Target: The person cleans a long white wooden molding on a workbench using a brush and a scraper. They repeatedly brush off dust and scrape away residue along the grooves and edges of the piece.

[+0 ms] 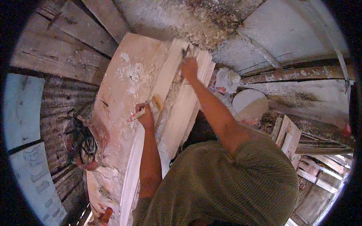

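My left hand [144, 117] is closed round the handle of a wide paintbrush [156, 101] with yellowish bristles, above the near part of the long pale moulding. Farther off, my right hand [189, 68] is closed at the far end of the moulding, and a small dark thing [184, 52] shows just past its fingers; its kind is too small to tell. The cream-coloured grooved moulding [180, 109] runs lengthwise over the workbench [113, 90], with a rough, crumbly channel [171, 96] between its smooth ridges. White smears of dried material mark the bench top left of the moulding.
A tangle of dark wire [85, 145] hangs at the bench's left edge. Right of the bench stand a round pale-topped container [249, 103] and a white bag [227, 80]. Wooden plank walls [68, 56] close in on the left. Wooden frames [288, 137] lean at the right.
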A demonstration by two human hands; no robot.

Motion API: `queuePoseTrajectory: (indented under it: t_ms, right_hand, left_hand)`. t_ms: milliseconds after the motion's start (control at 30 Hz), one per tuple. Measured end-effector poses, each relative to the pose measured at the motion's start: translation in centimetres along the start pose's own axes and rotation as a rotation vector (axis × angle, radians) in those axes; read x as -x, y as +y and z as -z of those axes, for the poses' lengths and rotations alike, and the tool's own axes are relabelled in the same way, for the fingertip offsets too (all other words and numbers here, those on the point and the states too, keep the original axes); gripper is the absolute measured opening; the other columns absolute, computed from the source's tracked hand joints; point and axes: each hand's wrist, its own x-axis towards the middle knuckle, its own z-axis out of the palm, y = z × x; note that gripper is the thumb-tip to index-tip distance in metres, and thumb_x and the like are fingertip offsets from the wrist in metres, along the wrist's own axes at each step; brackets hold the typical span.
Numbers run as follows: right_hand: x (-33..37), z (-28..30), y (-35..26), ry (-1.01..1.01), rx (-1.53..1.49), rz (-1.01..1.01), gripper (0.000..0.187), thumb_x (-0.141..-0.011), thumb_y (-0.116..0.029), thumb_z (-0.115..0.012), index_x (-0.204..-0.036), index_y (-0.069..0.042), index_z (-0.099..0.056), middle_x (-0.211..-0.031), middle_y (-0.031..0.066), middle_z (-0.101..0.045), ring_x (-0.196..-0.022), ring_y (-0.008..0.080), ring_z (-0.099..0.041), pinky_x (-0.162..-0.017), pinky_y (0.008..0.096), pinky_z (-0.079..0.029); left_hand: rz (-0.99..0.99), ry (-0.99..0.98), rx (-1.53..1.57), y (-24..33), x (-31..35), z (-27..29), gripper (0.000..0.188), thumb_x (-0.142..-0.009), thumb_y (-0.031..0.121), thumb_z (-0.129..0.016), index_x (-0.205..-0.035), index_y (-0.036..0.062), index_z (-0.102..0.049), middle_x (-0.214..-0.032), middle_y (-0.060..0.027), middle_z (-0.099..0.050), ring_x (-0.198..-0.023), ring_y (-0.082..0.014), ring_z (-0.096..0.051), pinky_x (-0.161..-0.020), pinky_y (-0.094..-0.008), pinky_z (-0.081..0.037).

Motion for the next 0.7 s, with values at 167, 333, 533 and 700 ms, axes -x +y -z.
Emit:
queuePoseTrajectory:
  t_ms: [167,333,533,700]
  right_hand:
    - [-10.2,1.4,5.3,-0.412,0.01,-0.037,0.035,-0.075,-0.031,-0.068,-0.091,0.0,-0.068,-0.099,0.024,-0.065,-0.097,0.0393,-0.061,-0.077,0.0488,-0.048]
    - [4.3,5.9,0.2,-0.406,0.035,-0.063,0.029,-0.081,-0.021,-0.066,-0.1,0.001,-0.068,-0.095,0.0243,-0.058,-0.089,0.0414,-0.061,-0.08,0.0449,-0.05]
    - [3.5,14.6,1.4,-0.628,-0.228,0.207,0.03,-0.082,-0.015,-0.068,-0.111,-0.009,-0.066,-0.111,0.0153,-0.06,-0.098,0.0352,-0.061,-0.085,0.0436,-0.05]
    - [-8.1,16.4,2.1,-0.98,0.101,0.671,0.027,-0.088,-0.022,-0.063,-0.115,-0.021,-0.065,-0.117,0.0079,-0.062,-0.103,0.0307,-0.063,-0.087,0.0436,-0.052]
  left_hand:
    - [-0.042,-0.016,0.03,0.7,0.0,-0.5,0.013,-0.089,0.01,-0.064,-0.081,0.0057,-0.055,-0.079,-0.0014,-0.055,-0.079,-0.0127,-0.049,-0.077,-0.0284,-0.042]
    - [-0.078,0.098,0.011,-1.7,-0.1,0.1,0.014,-0.089,0.011,-0.064,-0.08,0.0054,-0.055,-0.078,-0.0002,-0.055,-0.078,-0.012,-0.049,-0.078,-0.0285,-0.042]
    - [-0.033,0.106,0.032,-1.3,-0.2,-0.3,0.018,-0.088,0.013,-0.066,-0.077,0.0047,-0.055,-0.077,-0.0004,-0.055,-0.076,-0.0124,-0.048,-0.075,-0.0282,-0.041]
    - [-0.068,0.146,-0.003,-0.4,-0.5,-1.1,0.023,-0.089,0.015,-0.066,-0.074,0.0044,-0.053,-0.073,-0.0002,-0.054,-0.071,-0.0104,-0.047,-0.069,-0.028,-0.041]
